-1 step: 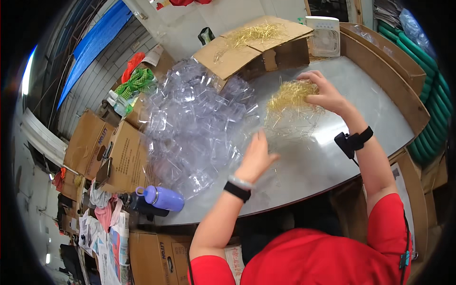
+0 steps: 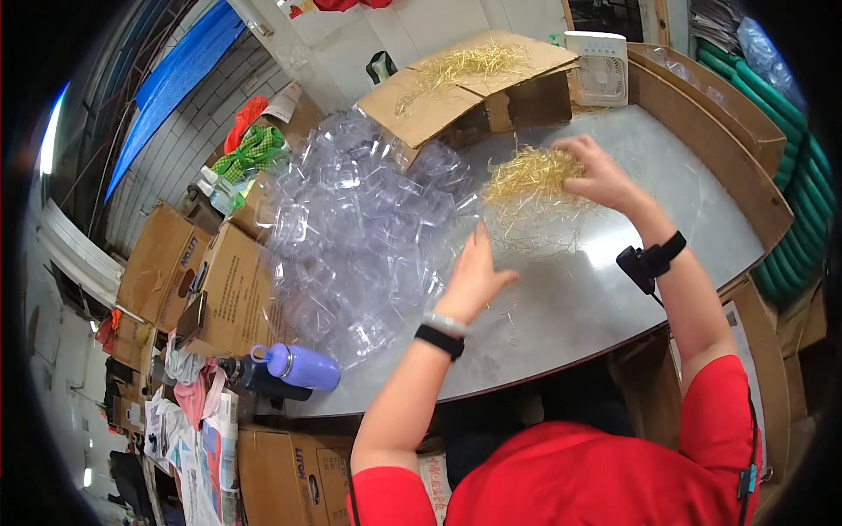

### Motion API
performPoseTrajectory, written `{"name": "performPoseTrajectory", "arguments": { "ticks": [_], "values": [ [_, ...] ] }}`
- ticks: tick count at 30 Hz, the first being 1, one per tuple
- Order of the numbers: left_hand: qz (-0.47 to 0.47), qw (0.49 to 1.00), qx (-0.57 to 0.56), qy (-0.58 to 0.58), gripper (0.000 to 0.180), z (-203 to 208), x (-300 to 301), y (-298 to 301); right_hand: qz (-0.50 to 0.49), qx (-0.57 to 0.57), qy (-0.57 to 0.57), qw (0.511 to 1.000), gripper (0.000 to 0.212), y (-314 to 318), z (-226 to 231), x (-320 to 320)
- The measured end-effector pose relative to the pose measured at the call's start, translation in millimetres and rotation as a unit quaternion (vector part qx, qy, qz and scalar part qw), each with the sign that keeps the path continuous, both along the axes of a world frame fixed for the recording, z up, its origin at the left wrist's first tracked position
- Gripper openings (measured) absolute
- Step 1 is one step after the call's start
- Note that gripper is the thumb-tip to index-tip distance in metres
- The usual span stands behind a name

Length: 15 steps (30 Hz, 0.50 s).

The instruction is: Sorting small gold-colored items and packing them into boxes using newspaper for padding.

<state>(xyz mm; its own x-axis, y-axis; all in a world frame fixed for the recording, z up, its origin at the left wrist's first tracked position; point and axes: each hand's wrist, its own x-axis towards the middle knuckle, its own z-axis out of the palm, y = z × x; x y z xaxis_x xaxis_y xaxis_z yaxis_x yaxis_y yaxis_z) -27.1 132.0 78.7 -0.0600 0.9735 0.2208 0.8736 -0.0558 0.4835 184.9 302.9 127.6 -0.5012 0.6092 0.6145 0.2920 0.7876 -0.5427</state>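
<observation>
My right hand is closed on a tangled heap of thin gold wire pieces lying on the grey table. My left hand lies flat with its fingers stretched toward the edge of a big pile of clear plastic shells. It touches the nearest shells and holds nothing. A few loose gold pieces are scattered on the table between my hands. Both wrists wear black bands.
An open cardboard box with more gold pieces on its flap stands at the back, beside a small white fan. A purple bottle lies at the table's near-left edge. Cardboard boxes crowd the left side, and wooden boards line the right.
</observation>
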Motion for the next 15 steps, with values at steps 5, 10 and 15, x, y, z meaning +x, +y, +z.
{"name": "performPoseTrajectory", "arguments": {
  "ticks": [5,10,15],
  "values": [
    [-0.030,0.982,0.037,-0.181,0.064,-19.9,-6.5,86.9,0.044,-0.150,0.012,0.988,0.046,18.4,-8.5,-0.4],
    [-0.082,0.831,-0.068,-0.547,0.031,1.5,3.4,118.8,0.025,-0.209,-0.023,0.977,0.050,44.0,-18.0,12.9],
    [-0.103,0.781,-0.022,-0.615,0.021,8.6,18.1,141.8,-0.067,-0.117,-0.055,0.989,0.044,60.1,-28.6,14.9]
  ]
}}
